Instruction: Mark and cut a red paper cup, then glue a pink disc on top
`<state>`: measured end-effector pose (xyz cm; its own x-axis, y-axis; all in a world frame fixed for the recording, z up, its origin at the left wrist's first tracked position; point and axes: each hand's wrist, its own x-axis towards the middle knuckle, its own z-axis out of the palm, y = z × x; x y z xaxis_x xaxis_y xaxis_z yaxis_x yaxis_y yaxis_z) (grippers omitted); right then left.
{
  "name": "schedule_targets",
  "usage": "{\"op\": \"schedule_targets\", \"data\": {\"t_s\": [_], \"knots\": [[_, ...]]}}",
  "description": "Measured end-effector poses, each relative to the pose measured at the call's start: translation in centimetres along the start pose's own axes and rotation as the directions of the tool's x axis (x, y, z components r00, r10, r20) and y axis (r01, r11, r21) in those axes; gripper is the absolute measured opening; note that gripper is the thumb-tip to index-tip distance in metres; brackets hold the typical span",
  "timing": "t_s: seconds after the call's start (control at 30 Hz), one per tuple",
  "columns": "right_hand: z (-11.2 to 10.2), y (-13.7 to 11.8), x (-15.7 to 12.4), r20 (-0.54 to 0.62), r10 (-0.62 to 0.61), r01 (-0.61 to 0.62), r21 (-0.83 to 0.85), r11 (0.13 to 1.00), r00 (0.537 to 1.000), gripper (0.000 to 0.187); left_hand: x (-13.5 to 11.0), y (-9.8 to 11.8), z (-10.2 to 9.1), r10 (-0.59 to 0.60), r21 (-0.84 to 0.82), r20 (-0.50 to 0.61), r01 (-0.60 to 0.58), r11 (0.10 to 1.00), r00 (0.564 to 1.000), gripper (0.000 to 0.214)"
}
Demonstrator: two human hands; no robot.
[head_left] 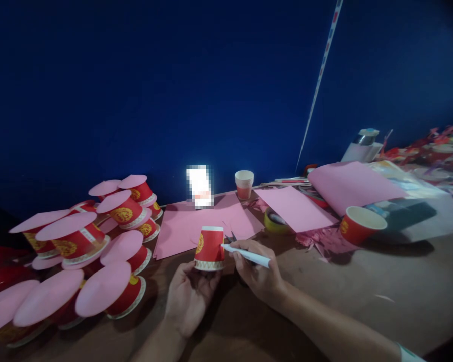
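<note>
While the left hand [189,296] curls its fingers and thumb around the rim end of a red cup [210,249], the cup stands upside down, base uppermost, held just above the brown surface [362,286] at the low middle of the view. The right hand [258,274], at about 3 o'clock from the cup, is closed in a writing grip on a white pen [246,255]. The pen lies nearly level, and its tip meets the cup's side wall.

At 12 o'clock from the cup a pink sheet [191,223] lies flat on the surface. A dark shape just behind the cup at 1 o'clock may be a pair of scissors [231,237], though the dim light leaves it unclear. Farther off at 1 o'clock a small cup [243,184] stands upright near the blue wall [173,75].

At 2 o'clock a yellow tape roll [275,220] sits just beside a second pink sheet [294,207]. At 3 o'clock, well apart from both hands, a tipped cup [360,224] lies on its side with its mouth turned toward the viewer, pink paper scraps near it.

From 8 to 10 o'clock a heap of cups [79,251] crowds the left edge, each red cup capped at its base with a pink disc, many leaning on one another
</note>
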<state>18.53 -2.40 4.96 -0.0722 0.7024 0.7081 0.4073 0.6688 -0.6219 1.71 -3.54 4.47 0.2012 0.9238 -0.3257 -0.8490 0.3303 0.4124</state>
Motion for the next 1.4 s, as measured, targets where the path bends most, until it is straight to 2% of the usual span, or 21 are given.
{"op": "schedule_targets", "data": {"t_s": [0.6,0.87,1.1,1.2,1.4], "knots": [[-0.07,0.33,-0.06,-0.009,0.023,-0.023,-0.032,0.999,1.0,0.014,0.19,0.11,-0.65,0.004,-0.016,0.0,-0.004,1.0,1.0,0.025],[-0.06,-0.08,0.09,0.003,0.021,-0.021,0.012,1.0,1.0,0.012,0.19,0.18,-0.17,0.008,-0.029,-0.038,-0.009,1.0,0.999,0.025],[-0.21,-0.46,0.15,-0.058,0.139,-0.131,0.129,0.983,0.989,0.012,0.16,0.26,-0.29,-0.012,-0.048,-0.006,0.012,0.999,1.0,0.026],[-0.33,-0.43,0.24,-0.089,0.111,-0.099,0.124,0.987,0.99,0.012,0.26,0.26,-0.49,-0.012,-0.048,0.001,0.012,0.999,1.0,0.027],[-0.25,-0.27,-0.01,-0.05,0.021,-0.018,0.059,0.998,0.999,0.014,0.26,0.21,-0.14,0.018,-0.029,0.012,-0.018,0.999,1.0,0.028]]}}
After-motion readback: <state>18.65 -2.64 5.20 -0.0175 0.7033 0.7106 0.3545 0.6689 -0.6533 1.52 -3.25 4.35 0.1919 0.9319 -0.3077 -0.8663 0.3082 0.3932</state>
